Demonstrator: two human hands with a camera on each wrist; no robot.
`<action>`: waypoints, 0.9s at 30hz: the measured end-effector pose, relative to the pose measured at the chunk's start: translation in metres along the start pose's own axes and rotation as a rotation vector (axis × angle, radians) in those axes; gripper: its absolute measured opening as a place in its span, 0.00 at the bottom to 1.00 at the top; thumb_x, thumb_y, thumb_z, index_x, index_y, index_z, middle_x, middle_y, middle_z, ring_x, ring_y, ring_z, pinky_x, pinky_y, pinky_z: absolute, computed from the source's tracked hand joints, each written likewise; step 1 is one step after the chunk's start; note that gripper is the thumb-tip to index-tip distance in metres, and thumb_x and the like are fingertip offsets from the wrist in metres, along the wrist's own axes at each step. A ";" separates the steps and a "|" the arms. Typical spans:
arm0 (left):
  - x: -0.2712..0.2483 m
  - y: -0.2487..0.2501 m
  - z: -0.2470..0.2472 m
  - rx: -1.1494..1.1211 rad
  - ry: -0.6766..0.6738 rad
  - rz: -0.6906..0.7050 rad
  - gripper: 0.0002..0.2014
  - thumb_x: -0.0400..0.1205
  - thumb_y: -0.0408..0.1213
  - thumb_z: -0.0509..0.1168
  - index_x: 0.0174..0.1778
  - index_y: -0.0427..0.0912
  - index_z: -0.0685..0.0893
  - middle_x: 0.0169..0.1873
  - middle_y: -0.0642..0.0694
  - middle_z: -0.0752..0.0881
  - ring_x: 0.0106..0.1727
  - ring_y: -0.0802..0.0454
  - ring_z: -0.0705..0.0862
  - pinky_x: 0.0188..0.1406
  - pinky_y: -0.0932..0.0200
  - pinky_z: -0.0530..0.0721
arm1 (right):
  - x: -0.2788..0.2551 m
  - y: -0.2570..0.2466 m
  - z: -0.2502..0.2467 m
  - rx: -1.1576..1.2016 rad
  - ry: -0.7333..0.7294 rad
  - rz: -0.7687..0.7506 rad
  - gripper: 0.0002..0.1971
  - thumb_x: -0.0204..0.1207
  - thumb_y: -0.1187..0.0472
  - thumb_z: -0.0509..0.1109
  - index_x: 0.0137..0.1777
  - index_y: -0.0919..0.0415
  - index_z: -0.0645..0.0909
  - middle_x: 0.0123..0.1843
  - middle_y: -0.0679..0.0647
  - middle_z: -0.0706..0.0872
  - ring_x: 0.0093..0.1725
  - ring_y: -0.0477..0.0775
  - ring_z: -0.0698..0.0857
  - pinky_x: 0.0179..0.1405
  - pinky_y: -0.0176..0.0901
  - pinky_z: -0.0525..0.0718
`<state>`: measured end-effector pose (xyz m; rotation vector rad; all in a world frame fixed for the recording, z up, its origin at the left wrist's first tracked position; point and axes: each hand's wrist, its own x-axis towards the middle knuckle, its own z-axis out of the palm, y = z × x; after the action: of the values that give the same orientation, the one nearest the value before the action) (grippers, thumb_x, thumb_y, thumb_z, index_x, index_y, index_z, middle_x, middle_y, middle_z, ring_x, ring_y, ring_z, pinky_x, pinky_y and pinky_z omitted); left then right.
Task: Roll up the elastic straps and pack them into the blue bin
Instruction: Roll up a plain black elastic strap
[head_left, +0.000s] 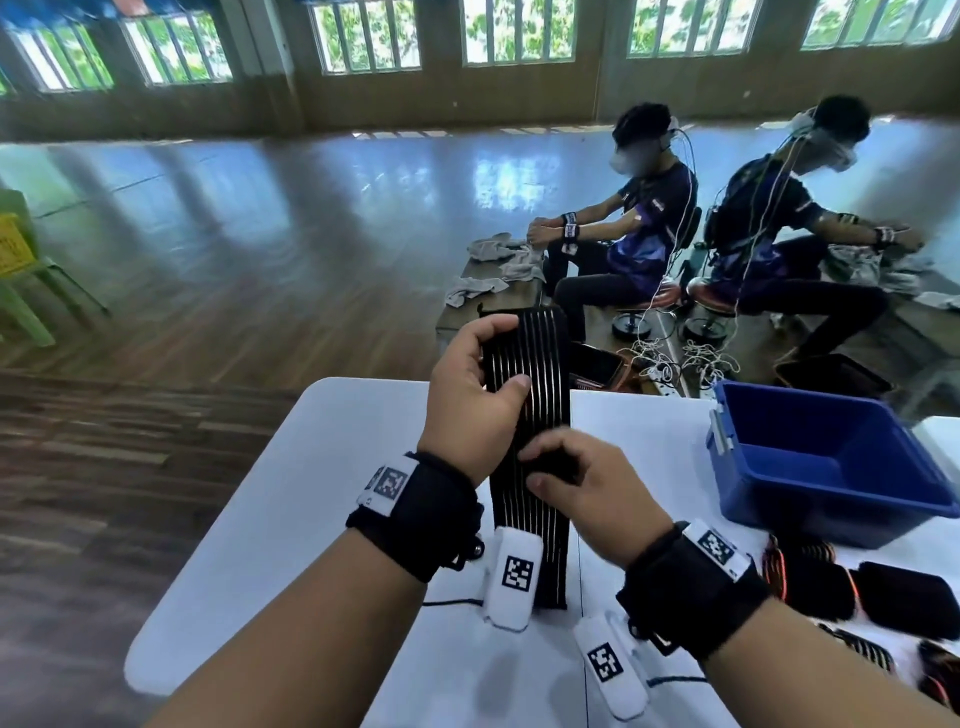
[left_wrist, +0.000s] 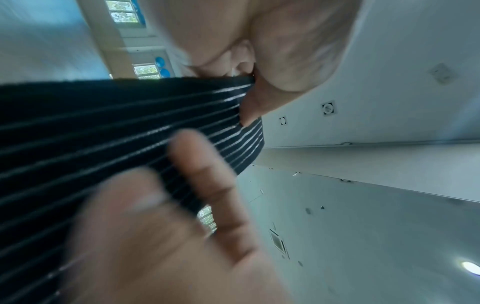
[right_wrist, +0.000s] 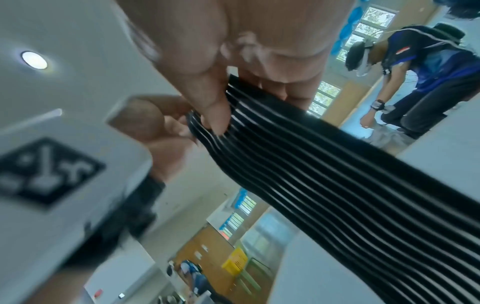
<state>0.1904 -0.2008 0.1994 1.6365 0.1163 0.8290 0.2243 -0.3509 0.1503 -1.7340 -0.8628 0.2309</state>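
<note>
I hold a black elastic strap (head_left: 540, 364) with thin white stripes upright over the white table (head_left: 337, 493). My left hand (head_left: 467, 395) grips its upper part, thumb across the front and fingers curled behind. My right hand (head_left: 587, 488) pinches the strap lower down, where the fabric bunches under the fingers. The lower end reaches the table top. The left wrist view shows the strap (left_wrist: 116, 123) pinched near its end by my left hand (left_wrist: 246, 90). In the right wrist view my right hand (right_wrist: 249, 98) pinches the strap (right_wrist: 337, 174). The blue bin (head_left: 753, 488) stands at the right, nothing visible inside.
Several more black straps (head_left: 904, 597), some with orange stripes, lie in front of the bin at the right edge. Two people (head_left: 639, 223) sit working at low tables beyond the table's far edge. A green chair (head_left: 21, 270) stands far left.
</note>
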 end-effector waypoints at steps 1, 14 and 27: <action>0.004 -0.004 0.000 0.001 -0.001 -0.017 0.26 0.75 0.14 0.67 0.64 0.46 0.82 0.57 0.47 0.88 0.55 0.54 0.89 0.57 0.55 0.87 | -0.007 0.012 0.005 -0.028 -0.056 0.061 0.16 0.72 0.70 0.77 0.48 0.45 0.87 0.47 0.39 0.90 0.48 0.41 0.87 0.53 0.38 0.83; 0.070 -0.109 -0.003 0.157 -0.071 -0.296 0.26 0.73 0.20 0.72 0.59 0.53 0.82 0.57 0.48 0.89 0.58 0.51 0.89 0.61 0.46 0.89 | -0.090 0.096 0.033 -0.094 -0.469 0.634 0.22 0.66 0.72 0.78 0.53 0.45 0.89 0.56 0.47 0.90 0.46 0.41 0.90 0.43 0.29 0.85; 0.059 -0.267 0.010 0.648 -0.521 -0.553 0.27 0.72 0.23 0.65 0.64 0.51 0.82 0.62 0.45 0.85 0.61 0.43 0.85 0.61 0.51 0.87 | -0.136 0.130 0.055 -0.322 -0.154 0.849 0.06 0.73 0.55 0.77 0.44 0.40 0.84 0.41 0.44 0.83 0.41 0.43 0.82 0.42 0.33 0.78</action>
<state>0.3363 -0.1097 -0.0132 2.2213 0.4800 -0.0967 0.1530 -0.4110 -0.0222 -2.3361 -0.2194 0.8292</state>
